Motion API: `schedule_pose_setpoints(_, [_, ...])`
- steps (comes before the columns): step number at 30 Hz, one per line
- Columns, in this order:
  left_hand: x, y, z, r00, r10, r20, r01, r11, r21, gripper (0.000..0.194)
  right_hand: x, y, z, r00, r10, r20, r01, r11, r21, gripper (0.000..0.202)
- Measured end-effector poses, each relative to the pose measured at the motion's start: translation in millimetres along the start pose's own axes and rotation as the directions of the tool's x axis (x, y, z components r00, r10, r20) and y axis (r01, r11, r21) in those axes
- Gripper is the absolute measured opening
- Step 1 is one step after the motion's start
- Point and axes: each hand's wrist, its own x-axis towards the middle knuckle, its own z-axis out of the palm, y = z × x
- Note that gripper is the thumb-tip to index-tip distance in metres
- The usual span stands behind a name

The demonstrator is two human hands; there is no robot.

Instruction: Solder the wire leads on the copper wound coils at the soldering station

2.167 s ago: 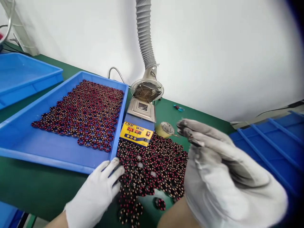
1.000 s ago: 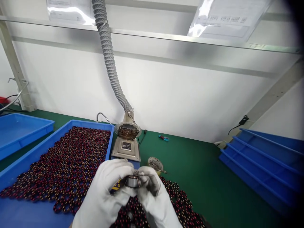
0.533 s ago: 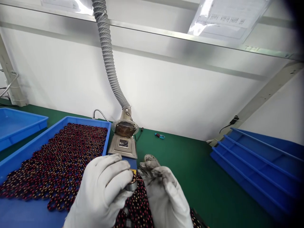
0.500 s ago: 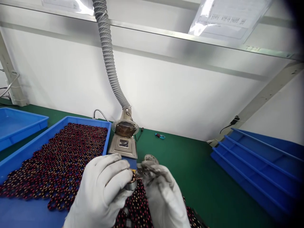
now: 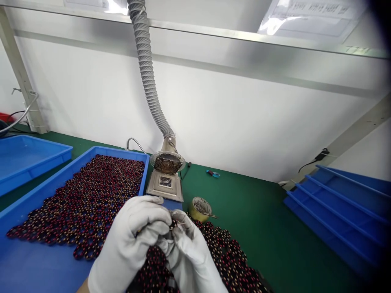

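Observation:
My left hand (image 5: 131,240), in a white glove, is closed around a small dark ring-shaped part (image 5: 173,228), mostly hidden by the fingers. Fingertips of my right hand (image 5: 192,248), in a white glove with grey-stained tips, pinch the same part from the other side. Thin wire ends stick out near the fingertips. Below and right of the hands, many dark rings with red and gold marks (image 5: 226,248) lie massed together. Just beyond my right hand stands a small yellow round tin (image 5: 200,209) with a thin tool resting across it.
A blue tray (image 5: 45,260) of similar rings is at left, another blue tray (image 5: 33,160) beyond it. A metal hot plate (image 5: 165,185) stands ahead under a grey duct hose (image 5: 149,77). Stacked blue trays (image 5: 339,219) are at right; a small blue-handled tool (image 5: 213,173) lies behind.
My right hand has turned and drawn in towards the left hand, closing on the part. The yellow tin is now uncovered. The whole view has shifted slightly.

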Motion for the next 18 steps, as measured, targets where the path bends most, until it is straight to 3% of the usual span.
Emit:
schedule_pose_setpoints(2, [-2, 0, -3.6, 0.983, -0.168, -0.075, 0.157, 0.978, -0.135, 0.016, -3, -2, 5, 1.0, 0.027, -0.006, -0.026, 0.996, 0.086, 0.033])
schedule_pose_setpoints(4, [-3, 3, -6.4, 0.952, -0.301, -0.057, 0.285, 0.938, -0.195, 0.021, -10, -5, 11, 0.998, 0.062, 0.013, -0.064, 0.977, 0.203, 0.03])
schedule_pose_setpoints(6, [-3, 7, -6.9, 0.95, -0.305, 0.063, 0.311, 0.94, -0.139, 0.038, -17, -8, 16, 0.994, 0.095, 0.049, -0.105, 0.944, 0.312, 0.028])
schedule_pose_setpoints(9, [-1, 13, -3.2, 0.96, -0.192, 0.203, 0.212, 0.974, -0.08, 0.058, -24, -7, 18, 0.991, 0.111, 0.075, -0.132, 0.913, 0.386, 0.02])
schedule_pose_setpoints(14, [1, 7, 1.9, 0.983, -0.116, 0.143, 0.148, 0.96, -0.237, 0.032, -13, -3, 8, 0.996, 0.073, 0.055, -0.083, 0.973, 0.217, 0.026])
schedule_pose_setpoints(18, [0, -1, 1.5, 0.977, -0.211, 0.011, 0.2, 0.905, -0.375, 0.007, 8, -2, -1, 0.978, 0.11, 0.177, -0.12, 0.992, 0.042, 0.022])
